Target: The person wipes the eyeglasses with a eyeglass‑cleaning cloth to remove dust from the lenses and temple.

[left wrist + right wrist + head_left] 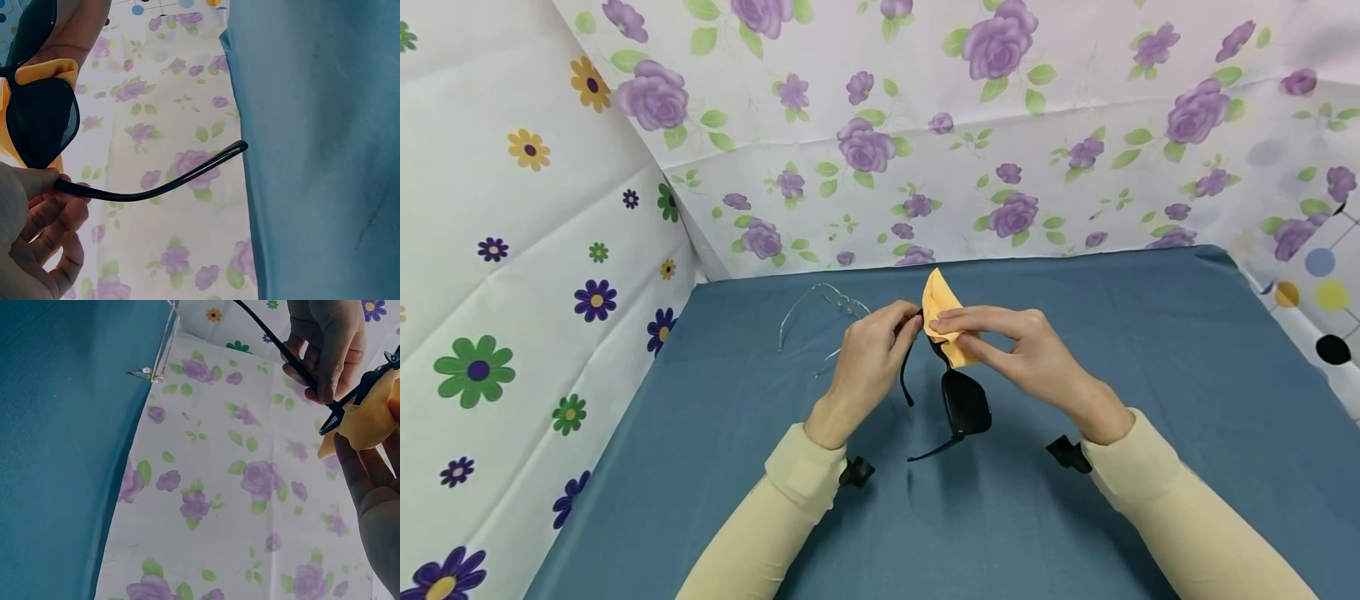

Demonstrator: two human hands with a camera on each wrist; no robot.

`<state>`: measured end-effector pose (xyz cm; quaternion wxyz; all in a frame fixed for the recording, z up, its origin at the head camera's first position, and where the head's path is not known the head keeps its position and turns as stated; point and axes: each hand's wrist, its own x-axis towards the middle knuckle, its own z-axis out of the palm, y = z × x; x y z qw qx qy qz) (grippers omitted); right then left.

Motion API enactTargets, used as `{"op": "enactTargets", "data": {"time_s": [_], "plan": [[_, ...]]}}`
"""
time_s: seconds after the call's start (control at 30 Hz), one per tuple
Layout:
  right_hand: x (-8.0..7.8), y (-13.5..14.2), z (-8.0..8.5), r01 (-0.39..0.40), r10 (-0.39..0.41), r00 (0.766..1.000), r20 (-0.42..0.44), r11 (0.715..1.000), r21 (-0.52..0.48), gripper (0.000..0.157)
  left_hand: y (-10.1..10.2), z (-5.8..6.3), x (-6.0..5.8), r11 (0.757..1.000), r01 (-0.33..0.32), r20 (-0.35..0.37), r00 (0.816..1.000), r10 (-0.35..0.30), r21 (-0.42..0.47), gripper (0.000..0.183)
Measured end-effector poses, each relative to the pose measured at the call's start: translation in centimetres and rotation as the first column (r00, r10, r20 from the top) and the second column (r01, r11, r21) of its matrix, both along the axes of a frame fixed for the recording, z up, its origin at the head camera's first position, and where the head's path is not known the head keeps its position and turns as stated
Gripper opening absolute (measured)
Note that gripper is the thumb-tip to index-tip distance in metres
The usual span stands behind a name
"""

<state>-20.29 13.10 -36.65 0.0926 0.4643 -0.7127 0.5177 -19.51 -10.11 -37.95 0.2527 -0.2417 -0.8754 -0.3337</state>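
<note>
Black sunglasses [967, 403] hang tilted above the blue cloth, dark lenses and both temples showing. My left hand [871, 354] pinches them near one hinge; in the left wrist view that temple [156, 192] sticks out from the fingertips. My right hand [1030, 350] holds a yellow cloth [942, 304] between thumb and fingers, folded around one lens. In the right wrist view the yellow cloth [369, 419] covers much of the frame front. Behind my left hand, clear thin-framed eyeglasses [820, 287] lie on the table, partly hidden by that hand.
Blue fabric [737, 500] covers the table. A white sheet with purple roses [865, 146] hangs along its back edge, and another with bright flowers [478, 371] on the left. A small black device sits at each wrist.
</note>
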Motion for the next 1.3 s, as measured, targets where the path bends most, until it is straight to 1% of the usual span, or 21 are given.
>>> {"op": "enactTargets", "data": {"time_s": [0.17,0.37,0.5,0.67,0.8,0.87,0.9,0.93,1.0,1.07,1.1,1.13,1.2,1.3], "plan": [[0.2,0.4,0.2,-0.021,0.021,1.0,0.0,1.0,-0.014,0.04,0.3,0.4,0.0,1.0,-0.015,-0.019,1.0,0.015,-0.007,0.016],[0.6,0.8,0.7,-0.031,0.031,1.0,0.003,0.999,-0.013,0.04,0.5,0.8,-0.2,0.999,-0.049,-0.041,0.998,0.05,0.01,0.017],[0.8,1.0,1.1,-0.028,0.028,0.999,0.028,1.0,-0.004,0.036,0.5,0.9,-0.5,0.997,-0.073,-0.053,0.996,0.074,0.017,0.018],[1.0,1.3,1.5,-0.023,0.024,0.998,0.06,1.0,-0.016,0.03,0.3,1.2,-0.7,0.996,-0.084,-0.069,0.994,0.086,0.032,0.018],[1.0,1.5,1.7,-0.028,0.033,0.994,0.1,0.998,-0.054,0.028,0.1,1.3,-0.7,0.994,-0.084,-0.072,0.993,0.088,0.068,0.018],[1.0,1.7,1.8,-0.022,0.034,0.989,0.142,0.996,-0.089,0.027,0.0,1.3,-0.7,0.993,-0.085,-0.075,0.993,0.091,0.087,0.018],[1.0,1.8,1.8,-0.007,0.028,0.983,0.181,0.993,-0.116,0.026,0.0,1.3,-0.7,0.992,-0.085,-0.074,0.993,0.092,0.094,0.019],[1.0,1.9,1.9,0.026,0.004,0.977,0.214,0.99,-0.137,0.025,0.0,1.3,-0.7,0.991,-0.085,-0.074,0.993,0.092,0.099,0.019],[1.0,2.1,2.1,0.107,-0.048,0.954,0.295,0.977,-0.186,0.022,0.0,1.3,-0.8,0.991,-0.082,-0.075,0.993,0.091,0.108,0.019],[1.0,2.1,2.4,0.199,-0.098,0.922,0.375,0.95,-0.24,0.02,0.0,1.2,-0.8,0.991,-0.077,-0.074,0.994,0.085,0.109,0.019],[1.0,2.1,2.5,0.243,-0.123,0.908,0.401,0.933,-0.266,0.02,0.0,1.2,-0.7,0.991,-0.071,-0.073,0.994,0.08,0.109,0.019],[0.9,2.0,2.6,0.279,-0.15,0.899,0.411,0.92,-0.276,0.02,0.0,1.2,-0.7,0.992,-0.066,-0.074,0.994,0.074,0.108,0.019],[0.9,1.7,2.7,0.318,-0.177,0.89,0.421,0.901,-0.295,0.021,0.2,1.3,-0.7,0.994,-0.053,-0.075,0.995,0.061,0.099,0.019],[1.2,1.5,2.6,0.343,-0.217,0.892,0.397,0.897,-0.279,0.022,0.5,1.5,-0.8,0.997,-0.03,-0.085,0.996,0.037,0.077,0.02]]}}
